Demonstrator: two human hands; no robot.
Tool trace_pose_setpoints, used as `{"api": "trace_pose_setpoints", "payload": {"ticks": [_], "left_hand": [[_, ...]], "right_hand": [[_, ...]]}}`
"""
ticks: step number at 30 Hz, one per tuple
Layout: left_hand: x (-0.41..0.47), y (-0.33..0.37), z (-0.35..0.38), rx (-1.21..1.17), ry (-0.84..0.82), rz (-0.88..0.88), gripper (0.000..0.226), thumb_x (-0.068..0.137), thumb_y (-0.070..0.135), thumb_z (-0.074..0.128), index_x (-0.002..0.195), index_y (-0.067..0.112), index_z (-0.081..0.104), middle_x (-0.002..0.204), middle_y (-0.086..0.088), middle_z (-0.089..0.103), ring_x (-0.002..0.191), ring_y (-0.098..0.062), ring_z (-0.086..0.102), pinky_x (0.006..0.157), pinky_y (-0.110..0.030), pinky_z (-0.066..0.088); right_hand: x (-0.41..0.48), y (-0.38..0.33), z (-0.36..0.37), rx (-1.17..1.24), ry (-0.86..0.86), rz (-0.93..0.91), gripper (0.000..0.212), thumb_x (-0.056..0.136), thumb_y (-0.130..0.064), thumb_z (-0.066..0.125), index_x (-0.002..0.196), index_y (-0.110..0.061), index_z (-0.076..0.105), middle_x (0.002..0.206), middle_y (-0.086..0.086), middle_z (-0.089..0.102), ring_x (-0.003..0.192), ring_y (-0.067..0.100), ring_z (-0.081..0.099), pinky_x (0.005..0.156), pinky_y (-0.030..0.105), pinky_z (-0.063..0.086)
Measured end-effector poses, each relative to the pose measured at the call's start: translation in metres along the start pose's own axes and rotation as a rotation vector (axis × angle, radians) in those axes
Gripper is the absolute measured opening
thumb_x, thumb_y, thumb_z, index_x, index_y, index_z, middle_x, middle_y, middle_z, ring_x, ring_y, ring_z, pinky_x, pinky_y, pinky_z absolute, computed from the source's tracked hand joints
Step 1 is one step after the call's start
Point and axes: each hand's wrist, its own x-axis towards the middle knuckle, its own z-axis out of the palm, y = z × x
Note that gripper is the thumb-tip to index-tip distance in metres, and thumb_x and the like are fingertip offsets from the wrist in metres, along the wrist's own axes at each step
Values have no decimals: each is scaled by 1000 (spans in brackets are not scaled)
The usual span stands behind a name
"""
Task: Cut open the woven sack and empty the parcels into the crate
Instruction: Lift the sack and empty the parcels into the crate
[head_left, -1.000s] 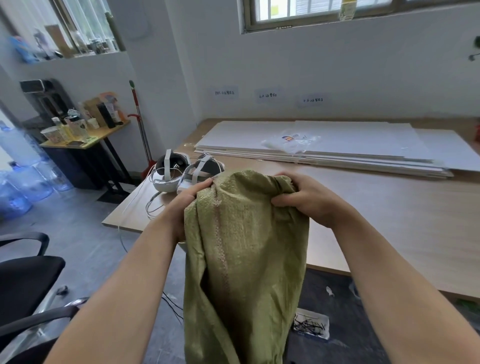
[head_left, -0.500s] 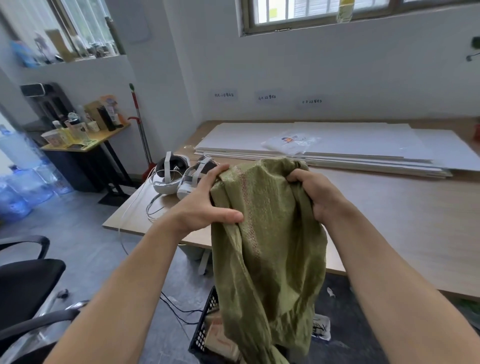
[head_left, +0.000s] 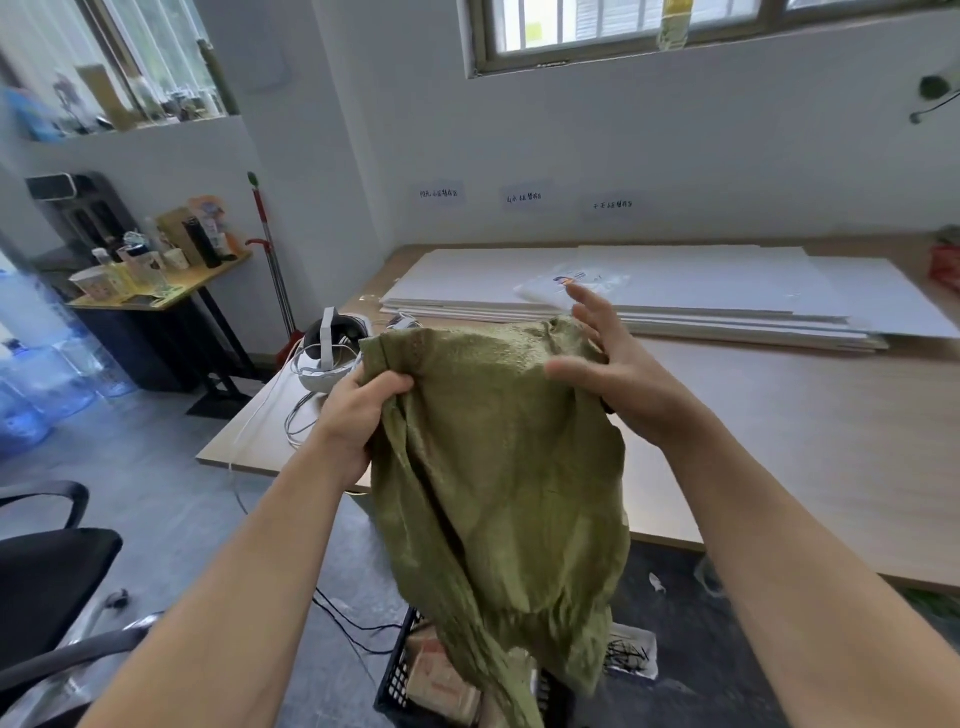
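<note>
A limp green woven sack (head_left: 498, 467) hangs in front of me, its upper end held up at chest height. My left hand (head_left: 358, 410) grips the sack's upper left corner with curled fingers. My right hand (head_left: 613, 364) is at the upper right corner with fingers spread and straight, palm against the cloth. Below the sack's lower end stands a black mesh crate (head_left: 400, 680) on the floor, with brown parcels (head_left: 441, 680) visible inside. The sack hides most of the crate.
A long wooden table (head_left: 779, 431) stands ahead with stacked white boards (head_left: 675, 291) and headsets (head_left: 327, 353) with cables on its left end. An office chair (head_left: 47, 582) is at the lower left. A small box of dark bits (head_left: 631, 652) lies on the floor.
The sack has been lifted and spread wider, so the crate and its parcels show below. My right hand has let go of its grip and opened; my left hand keeps hold.
</note>
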Motion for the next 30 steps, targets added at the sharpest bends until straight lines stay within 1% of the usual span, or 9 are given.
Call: {"api": "trace_pose_setpoints", "payload": {"ticks": [5, 9, 12, 14, 18, 20, 23, 27, 30], "left_hand": [[-1, 4, 2, -116, 67, -16, 23, 93, 10, 58, 114, 5, 65, 88, -14, 73, 71, -25, 72, 60, -34, 60], [-4, 4, -5, -176, -41, -36, 20, 97, 16, 56, 115, 10, 64, 93, -12, 74, 77, -23, 74, 63, -34, 61], [-6, 2, -11, -184, -136, -34, 28, 94, 22, 60, 122, 17, 62, 105, -12, 74, 90, -25, 73, 73, -35, 61], [-6, 1, -11, -168, -154, -50, 35, 91, 24, 63, 126, 21, 59, 111, -12, 73, 92, -26, 72, 75, -36, 61], [-5, 3, -3, -70, -100, -124, 43, 95, 28, 62, 133, 12, 54, 108, -14, 73, 81, -24, 73, 71, -37, 62], [-6, 3, 0, -51, -110, -172, 42, 96, 33, 60, 130, 9, 58, 99, -11, 74, 77, -23, 72, 72, -38, 62], [-9, 3, 0, -46, -210, -137, 44, 91, 32, 64, 132, 15, 56, 103, -5, 72, 81, -21, 73, 72, -33, 61], [-7, -2, -9, -19, -308, -41, 97, 71, 5, 73, 146, 47, 28, 129, -12, 62, 99, -28, 71, 80, -39, 60], [-6, 0, -11, 54, -346, -27, 88, 68, -2, 71, 143, 31, 40, 125, -11, 64, 101, -26, 69, 83, -37, 58]], "right_hand": [[-4, 5, 3, -164, -156, -62, 109, 59, -41, 90, 142, -62, 23, 152, -15, 25, 148, 14, 25, 118, 42, 31], [-2, 10, 2, -236, -58, -48, 84, 75, -14, 82, 138, -49, 39, 133, 2, 52, 117, 25, 57, 98, 42, 52], [1, 18, 4, -100, 114, -21, 53, 81, -5, 72, 124, -33, 57, 109, 5, 63, 94, 27, 64, 79, 42, 57], [2, 22, 7, 54, 168, 7, 42, 84, 0, 69, 118, -24, 63, 102, 5, 66, 87, 20, 63, 70, 31, 54], [5, 26, 16, 377, 218, 120, 31, 88, 4, 63, 116, -8, 65, 102, 14, 70, 91, 24, 69, 80, 35, 58], [8, 27, 18, 436, 243, 192, 27, 89, 1, 62, 117, -2, 63, 99, 18, 69, 89, 28, 68, 73, 36, 59], [13, 26, 17, 405, 293, 278, 28, 89, -5, 65, 116, -3, 61, 99, 21, 67, 83, 29, 67, 71, 40, 60], [18, 26, 13, 343, 374, 330, 33, 86, -10, 70, 116, -14, 58, 108, 21, 68, 85, 29, 69, 77, 48, 60], [19, 25, 9, 342, 375, 365, 62, 83, -13, 75, 137, -21, 45, 115, 18, 65, 87, 28, 70, 70, 44, 60]]}}
